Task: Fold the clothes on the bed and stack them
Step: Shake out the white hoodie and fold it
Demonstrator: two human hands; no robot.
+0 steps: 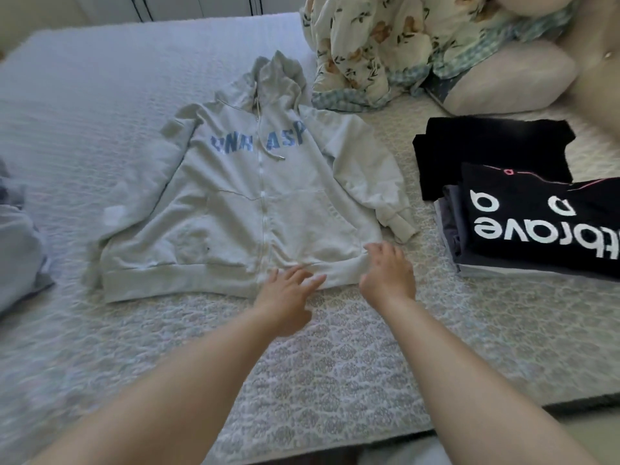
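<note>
1. While the hoodie (255, 203) lies flat, face up, mid-bed (335, 357), both hands sit at its hem.
2. L hand (285, 297): fingers straight, resting on hem, grasping nothing.
3. R hand (389, 273): relaxed, released, at hem corner.
4. Folded stack (523, 213) lies to the right.

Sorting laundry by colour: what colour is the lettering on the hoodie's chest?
Blue, on the pale grey hoodie; head view shows it.

one head-worn wide-angle view looks forward and down from the near edge of the bed (335, 364), close above it. both forearms reach in from the bottom; the wardrobe doors (188, 6) run along the top edge.
</note>
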